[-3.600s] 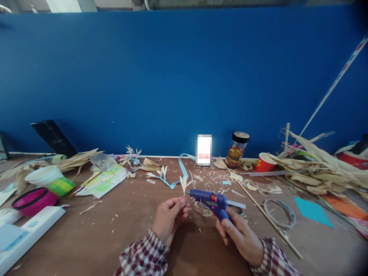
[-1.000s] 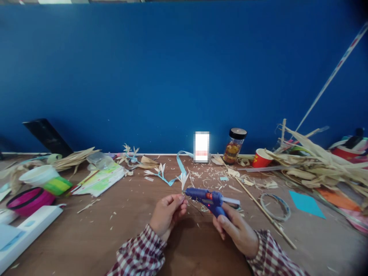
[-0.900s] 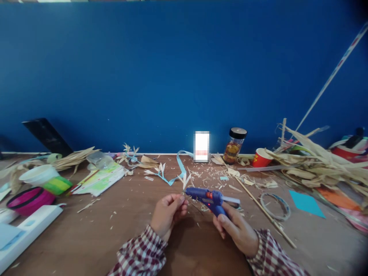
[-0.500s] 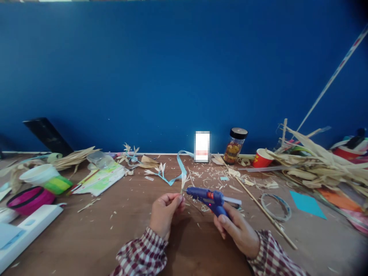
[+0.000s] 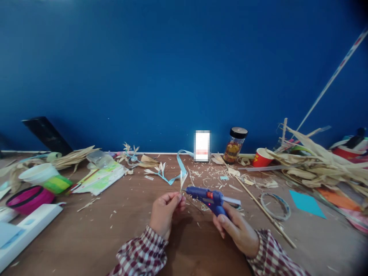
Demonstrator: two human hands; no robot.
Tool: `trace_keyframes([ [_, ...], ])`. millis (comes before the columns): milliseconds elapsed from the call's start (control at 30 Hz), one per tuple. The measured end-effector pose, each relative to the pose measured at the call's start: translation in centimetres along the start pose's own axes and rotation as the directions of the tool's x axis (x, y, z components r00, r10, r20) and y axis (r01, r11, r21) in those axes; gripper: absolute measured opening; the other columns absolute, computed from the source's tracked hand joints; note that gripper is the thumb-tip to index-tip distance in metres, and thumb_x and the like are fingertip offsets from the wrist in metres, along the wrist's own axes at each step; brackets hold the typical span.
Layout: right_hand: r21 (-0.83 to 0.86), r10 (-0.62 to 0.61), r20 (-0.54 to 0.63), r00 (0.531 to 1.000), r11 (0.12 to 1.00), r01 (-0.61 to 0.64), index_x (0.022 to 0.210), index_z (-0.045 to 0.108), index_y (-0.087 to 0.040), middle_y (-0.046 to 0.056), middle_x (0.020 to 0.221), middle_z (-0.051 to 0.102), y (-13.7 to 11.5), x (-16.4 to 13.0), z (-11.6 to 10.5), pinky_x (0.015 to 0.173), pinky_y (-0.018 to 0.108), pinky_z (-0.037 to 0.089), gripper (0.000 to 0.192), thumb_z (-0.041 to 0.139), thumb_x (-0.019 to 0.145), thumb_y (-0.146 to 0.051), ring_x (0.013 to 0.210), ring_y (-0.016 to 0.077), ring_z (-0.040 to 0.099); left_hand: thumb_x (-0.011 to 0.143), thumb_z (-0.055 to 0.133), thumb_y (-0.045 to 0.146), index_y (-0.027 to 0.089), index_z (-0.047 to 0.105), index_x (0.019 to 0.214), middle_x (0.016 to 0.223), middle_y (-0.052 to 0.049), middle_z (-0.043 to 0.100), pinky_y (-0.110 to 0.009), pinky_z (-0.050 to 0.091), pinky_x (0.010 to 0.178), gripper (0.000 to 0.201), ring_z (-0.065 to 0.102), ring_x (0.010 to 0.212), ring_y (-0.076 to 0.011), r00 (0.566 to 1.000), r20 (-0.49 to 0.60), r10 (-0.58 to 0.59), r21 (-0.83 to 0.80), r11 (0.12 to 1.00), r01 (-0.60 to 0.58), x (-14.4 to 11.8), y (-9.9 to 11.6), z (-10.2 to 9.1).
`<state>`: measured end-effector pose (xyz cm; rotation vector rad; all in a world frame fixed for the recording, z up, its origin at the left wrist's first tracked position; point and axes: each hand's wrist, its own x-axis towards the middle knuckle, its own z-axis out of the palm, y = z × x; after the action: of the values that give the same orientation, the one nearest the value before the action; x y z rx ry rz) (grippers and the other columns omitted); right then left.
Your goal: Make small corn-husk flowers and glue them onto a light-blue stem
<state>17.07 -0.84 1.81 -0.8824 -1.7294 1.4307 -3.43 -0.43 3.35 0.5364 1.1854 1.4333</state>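
R hand [image 5: 240, 232] is closed round blue plastic glue gun [image 5: 204, 194]; L hand [image 5: 164, 212] pinches pale husk flower [image 5: 183, 180] beside gun's tip. Behind gun: lt-blue ribbon [image 5: 181, 164], clear black-lidded jar [image 5: 233, 148]. Under gun: brown table [image 5: 80, 239] w/ pale scraps [image 5: 205, 175]; beyond, blue wall [image 5: 143, 76].

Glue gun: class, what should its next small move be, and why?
Perhaps squeeze the glue gun gently while holding the pale husk piece steady. The left hand pinches it roughly upright; the right hand grips the glue gun, whose red light is lit, with a glue stick in its back and its nozzle at the husk piece's lower part. Whether they touch is unclear.
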Motion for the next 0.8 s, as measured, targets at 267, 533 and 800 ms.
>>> trace_keyframes([
  [267,-0.001,0.005,-0.009,1.0,1.0,-0.005,0.115,0.036,-0.013,-0.003,0.063,0.043,-0.46,0.08,0.01,0.046,0.022,0.037,0.043,0.037,0.085,-0.043,0.049,0.0088,0.039,0.058,0.072,0.024,0.009,0.062,0.069,0.059,-0.005,0.065,-0.016,0.049,0.045,0.021,0.056,0.046,-0.0072,0.997,0.039,-0.064,-0.023,0.998,0.065,-0.15,0.01,0.06],
  [533,-0.006,0.023,-0.03,0.999,1.0,-0.023,0.115,0.036,-0.014,-0.002,0.064,0.043,-0.52,-0.05,0.16,0.047,0.023,0.038,0.044,0.038,0.083,-0.045,0.05,0.0099,0.04,0.064,0.068,0.018,0.01,0.062,0.069,0.059,-0.004,0.064,-0.014,0.049,0.044,0.012,0.056,0.045,-0.0065,0.992,0.052,-0.115,-0.034,0.993,0.117,-0.32,0.4,0.27],
  [800,-0.001,-0.004,0.0,1.0,1.0,0.004,0.108,0.041,-0.014,-0.002,0.063,0.043,-0.68,0.09,0.02,0.046,0.022,0.037,0.038,0.038,0.084,-0.044,0.049,0.0089,0.04,0.065,0.067,0.019,0.009,0.062,0.069,0.057,-0.003,0.063,-0.014,0.048,0.042,0.011,0.055,0.043,-0.0056,0.986,0.085,-0.141,-0.038,0.989,0.144,-0.47,0.55,0.24],
])
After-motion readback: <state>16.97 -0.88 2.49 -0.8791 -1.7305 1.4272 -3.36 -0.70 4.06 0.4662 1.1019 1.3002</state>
